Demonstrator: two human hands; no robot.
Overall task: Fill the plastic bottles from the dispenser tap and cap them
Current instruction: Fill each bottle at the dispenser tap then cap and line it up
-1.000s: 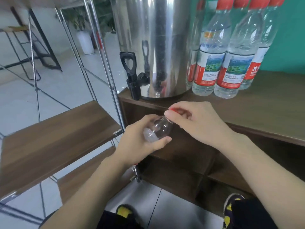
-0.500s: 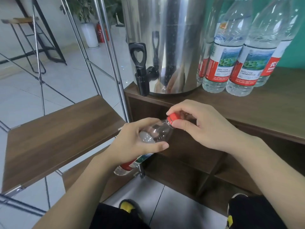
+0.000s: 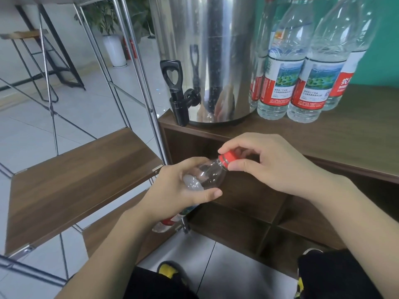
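A clear plastic bottle (image 3: 208,174) lies tilted in front of the cabinet, neck up to the right. My left hand (image 3: 172,188) grips its upper body. Its red cap (image 3: 227,160) is pinched by my right hand (image 3: 265,162) between thumb and fingers. The bottle's lower end with the red label (image 3: 167,222) sticks out below my left wrist. Above stands the steel dispenser (image 3: 216,61) with its black tap (image 3: 177,98) at the cabinet's left corner.
Several filled labelled bottles (image 3: 280,83) stand right of the dispenser on the brown cabinet top (image 3: 345,137). A metal-framed rack with wooden shelves (image 3: 75,180) stands to the left. Open cubbies (image 3: 248,212) lie below the cabinet top. My shoes show at the bottom.
The camera has moved closer and the red cap, hidden under my right fingers a second ago, shows now. Both hands stay on the bottle and cap.
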